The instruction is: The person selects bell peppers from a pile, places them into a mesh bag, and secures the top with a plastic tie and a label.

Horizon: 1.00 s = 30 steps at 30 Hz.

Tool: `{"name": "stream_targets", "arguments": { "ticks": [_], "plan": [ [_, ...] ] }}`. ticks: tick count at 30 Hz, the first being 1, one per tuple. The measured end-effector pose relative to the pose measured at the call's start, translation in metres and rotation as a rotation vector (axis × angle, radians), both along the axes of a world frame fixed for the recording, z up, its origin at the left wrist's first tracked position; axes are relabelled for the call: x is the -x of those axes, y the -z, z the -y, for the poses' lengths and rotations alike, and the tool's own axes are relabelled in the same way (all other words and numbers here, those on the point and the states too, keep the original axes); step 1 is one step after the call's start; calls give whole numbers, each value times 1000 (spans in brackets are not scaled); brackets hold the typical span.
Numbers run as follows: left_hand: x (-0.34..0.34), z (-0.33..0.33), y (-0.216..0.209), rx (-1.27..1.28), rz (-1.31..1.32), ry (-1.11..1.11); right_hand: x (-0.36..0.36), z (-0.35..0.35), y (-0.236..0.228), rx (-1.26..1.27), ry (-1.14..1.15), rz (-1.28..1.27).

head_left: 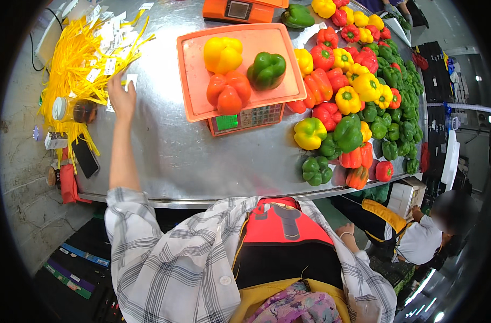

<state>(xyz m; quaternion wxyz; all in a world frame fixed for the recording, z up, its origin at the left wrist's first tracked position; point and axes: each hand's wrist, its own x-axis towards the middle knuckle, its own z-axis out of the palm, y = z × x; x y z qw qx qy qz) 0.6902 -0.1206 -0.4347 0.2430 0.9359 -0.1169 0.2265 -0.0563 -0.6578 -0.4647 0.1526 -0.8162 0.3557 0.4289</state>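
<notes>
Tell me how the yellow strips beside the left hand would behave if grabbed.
The yellow strips would likely be floppy, since loose ends curve and cross. They look thin, so a few are probably light. The white tags mixed among them suggest neighbours may snag and come along.

– Which colours do you have at your scale (275,115)?
– Your tray (194,92) is orange, its display (227,123) glowing green; you have a yellow pepper (223,55), a red-orange pepper (228,92) and a green pepper (267,71).
– And elsewhere?
– Your pepper pile (366,86) mixes red, yellow and green; your strips (68,70) are yellow, their tags (110,67) white. Your shirt (167,261) is white with dark plaid lines.
</notes>
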Motion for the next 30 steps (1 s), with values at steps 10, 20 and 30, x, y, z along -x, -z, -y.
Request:
{"name": "stream_targets", "arguments": {
  "ticks": [10, 20, 30],
  "plan": [
    [-66, -38, 64, -319, -286, -209, -188, -80, -97, -80, 196, 466],
    [-118, -77, 96, -104, -461, -158, -248, -99, -131, -100, -63, 421],
    [-74, -70, 79, 421, -309, -276, -324, -134, -150, -378, -394, 741]
  ]
}}
